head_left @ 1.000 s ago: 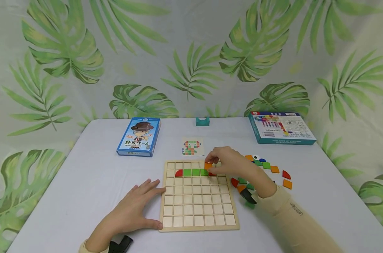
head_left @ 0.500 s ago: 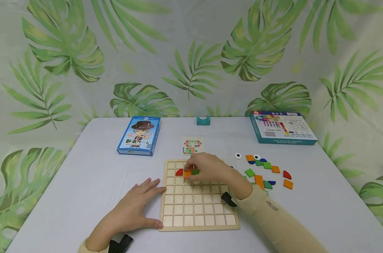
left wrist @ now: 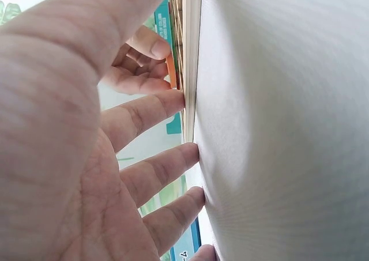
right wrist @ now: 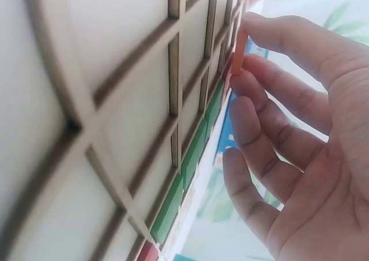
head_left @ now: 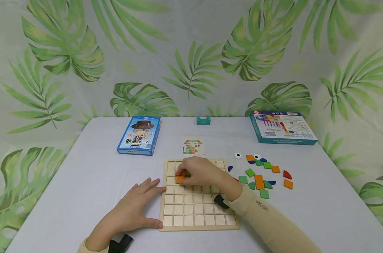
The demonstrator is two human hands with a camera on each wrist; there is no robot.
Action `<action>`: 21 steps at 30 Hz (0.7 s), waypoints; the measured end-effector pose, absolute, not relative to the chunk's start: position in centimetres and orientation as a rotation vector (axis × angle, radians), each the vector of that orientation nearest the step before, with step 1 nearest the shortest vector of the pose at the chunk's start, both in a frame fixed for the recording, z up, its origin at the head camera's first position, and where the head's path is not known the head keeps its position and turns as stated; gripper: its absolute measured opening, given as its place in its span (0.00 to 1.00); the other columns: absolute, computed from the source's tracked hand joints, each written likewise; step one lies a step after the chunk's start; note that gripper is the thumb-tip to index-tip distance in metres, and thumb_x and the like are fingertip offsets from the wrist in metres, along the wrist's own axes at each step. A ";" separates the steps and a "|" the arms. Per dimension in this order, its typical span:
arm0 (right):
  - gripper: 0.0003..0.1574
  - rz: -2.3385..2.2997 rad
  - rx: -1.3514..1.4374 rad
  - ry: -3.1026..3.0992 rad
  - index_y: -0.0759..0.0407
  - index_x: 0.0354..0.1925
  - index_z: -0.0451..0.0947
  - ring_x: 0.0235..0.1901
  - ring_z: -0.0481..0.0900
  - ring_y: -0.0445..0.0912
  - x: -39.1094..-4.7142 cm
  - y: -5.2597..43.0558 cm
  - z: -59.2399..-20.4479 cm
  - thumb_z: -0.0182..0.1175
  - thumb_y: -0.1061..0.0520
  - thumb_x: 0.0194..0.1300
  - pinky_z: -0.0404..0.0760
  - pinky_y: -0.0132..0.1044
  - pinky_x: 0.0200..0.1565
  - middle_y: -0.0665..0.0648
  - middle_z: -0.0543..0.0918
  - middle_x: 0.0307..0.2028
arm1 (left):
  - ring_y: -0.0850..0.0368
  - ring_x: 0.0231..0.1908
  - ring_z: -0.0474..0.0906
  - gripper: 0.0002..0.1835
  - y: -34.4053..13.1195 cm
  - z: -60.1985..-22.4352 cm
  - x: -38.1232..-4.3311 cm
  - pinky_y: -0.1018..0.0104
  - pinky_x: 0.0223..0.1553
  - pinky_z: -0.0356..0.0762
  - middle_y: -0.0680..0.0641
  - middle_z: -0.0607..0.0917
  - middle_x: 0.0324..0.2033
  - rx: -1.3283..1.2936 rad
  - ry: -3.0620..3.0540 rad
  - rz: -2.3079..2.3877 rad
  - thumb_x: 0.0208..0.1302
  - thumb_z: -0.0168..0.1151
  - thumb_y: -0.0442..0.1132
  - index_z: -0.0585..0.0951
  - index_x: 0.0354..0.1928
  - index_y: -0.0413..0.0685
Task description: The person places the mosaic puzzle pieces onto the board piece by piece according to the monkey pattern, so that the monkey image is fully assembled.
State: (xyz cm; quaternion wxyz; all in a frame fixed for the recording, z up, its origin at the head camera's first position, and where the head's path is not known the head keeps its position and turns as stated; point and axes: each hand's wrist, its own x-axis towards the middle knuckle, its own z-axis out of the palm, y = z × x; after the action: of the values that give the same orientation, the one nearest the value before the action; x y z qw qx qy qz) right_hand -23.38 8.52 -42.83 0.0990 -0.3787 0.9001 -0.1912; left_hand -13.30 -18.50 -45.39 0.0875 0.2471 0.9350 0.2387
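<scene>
A wooden grid board (head_left: pixel 200 228) lies on the white cloth. Thumb and fingertips of my right hand (head_left: pixel 199 171) pinch a square orange tile (head_left: pixel 180 180) over the board's upper left cells, just in front of the row of placed tiles. In the right wrist view, green tiles (right wrist: pixel 167 215) sit side by side in that row, with a red tile (right wrist: pixel 147 252) at the near end; the hand covers most of the row in the head view. My left hand (head_left: pixel 134 207) lies spread with straight fingers, its index fingertip and thumb at the board's left edge.
Right of the board lie scattered tiles, among them an orange square (head_left: pixel 288 184), a red quarter-circle (head_left: pixel 287 174) and a round eye piece (head_left: pixel 238 155). Behind it rests a pattern card (head_left: pixel 193 146). Farther back are a blue box (head_left: pixel 139 136), a teal block (head_left: pixel 203 121) and a flat game box (head_left: pixel 283 128).
My right hand has carried the orange tile leftward across the board, from the right end of the row to just in front of its left end. The left hand has stayed in place.
</scene>
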 end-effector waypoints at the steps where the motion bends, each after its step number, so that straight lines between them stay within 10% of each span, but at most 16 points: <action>1: 0.13 -0.564 -1.115 2.662 0.51 0.48 0.91 0.40 0.83 0.40 -23.4 8.4 -42.8 0.76 0.49 0.68 0.82 0.32 0.45 0.47 0.89 0.41 | 0.31 0.82 0.60 0.57 -18.5 -45.4 -13.3 0.21 0.75 0.58 0.42 0.69 0.81 0.736 2.784 0.711 0.42 0.81 0.73 0.76 0.76 0.61; 21: 0.10 -0.486 -1.130 2.681 0.49 0.44 0.91 0.38 0.81 0.40 -23.3 7.9 -42.9 0.76 0.47 0.67 0.80 0.32 0.42 0.46 0.86 0.39 | 0.31 0.81 0.60 0.56 -18.5 -45.4 -13.3 0.21 0.75 0.58 0.42 0.70 0.80 0.737 2.790 0.710 0.42 0.82 0.73 0.76 0.75 0.61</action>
State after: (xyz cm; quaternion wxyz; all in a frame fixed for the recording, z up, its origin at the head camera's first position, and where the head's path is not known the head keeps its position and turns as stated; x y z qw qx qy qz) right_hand -23.33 7.95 -42.89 0.0955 -0.3813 0.9047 -0.1641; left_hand -13.30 -18.49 -45.40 0.0850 0.2471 0.9355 0.2379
